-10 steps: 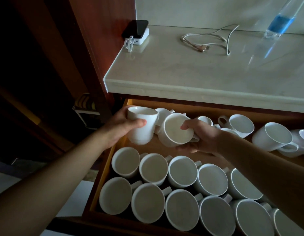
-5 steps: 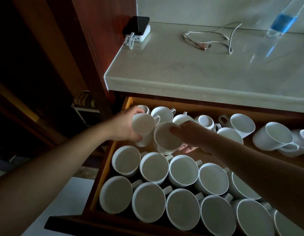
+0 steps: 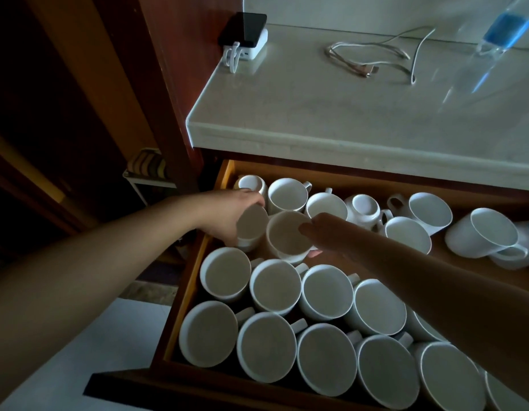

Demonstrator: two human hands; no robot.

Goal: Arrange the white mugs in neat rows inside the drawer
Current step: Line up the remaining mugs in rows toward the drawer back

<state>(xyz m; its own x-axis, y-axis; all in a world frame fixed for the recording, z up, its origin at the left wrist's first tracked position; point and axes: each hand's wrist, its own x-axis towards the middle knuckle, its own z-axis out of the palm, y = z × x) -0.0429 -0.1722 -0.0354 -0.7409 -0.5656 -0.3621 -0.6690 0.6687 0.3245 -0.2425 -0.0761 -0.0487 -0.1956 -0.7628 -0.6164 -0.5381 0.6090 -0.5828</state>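
1. Mugs (image 3: 275, 287) fill two near rows of the drawer (image 3: 187, 292); others lie loose behind.
2. Left hand (image 3: 230, 215) grips the left mug (image 3: 251, 229), right hand (image 3: 325, 229) the right mug (image 3: 287, 237), just behind those rows.
3. Stiff, glazed, chippable (probably slippery); we would grasp bodies, not rims.

This looks like a kitchen or pantry corner in a home. The left hand (image 3: 227, 215) grips a white ceramic mug (image 3: 252, 228) and the right hand (image 3: 331, 231) grips a second white ceramic mug (image 3: 287, 235) inside an open brown wooden drawer (image 3: 195, 271). Rows of white ceramic mugs (image 3: 275, 284) fill it just nearer the person than the grip. Beyond and higher than the grip lies a pale stone countertop (image 3: 331, 114). Far behind the grip it carries a flat black phone (image 3: 245, 25) on a white charger block (image 3: 257, 47), a loose white cable (image 3: 373, 54) and a clear plastic bottle with a blue label (image 3: 506, 28).
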